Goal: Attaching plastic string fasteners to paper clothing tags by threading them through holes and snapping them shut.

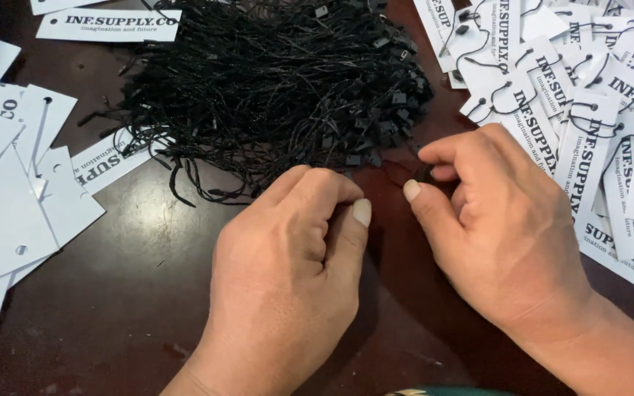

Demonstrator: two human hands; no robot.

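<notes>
Blank white tags are lying well left of the left hand on the dark desk. The left hand is resting with fingers curled narrow, thumb against forefinger; whether it is pinching anything cannot be told. Just beyond both hands a heap of black strings is spreading. The right hand is pinching a thin black string between thumb and fingertips. Right of it, strung white tags are piling up.

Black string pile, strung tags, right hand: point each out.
Black string pile (273, 81), head view, middle of the tangle.
Strung tags (596, 139), head view, a tag's white face.
Right hand (493, 227), head view, back of hand.
</notes>
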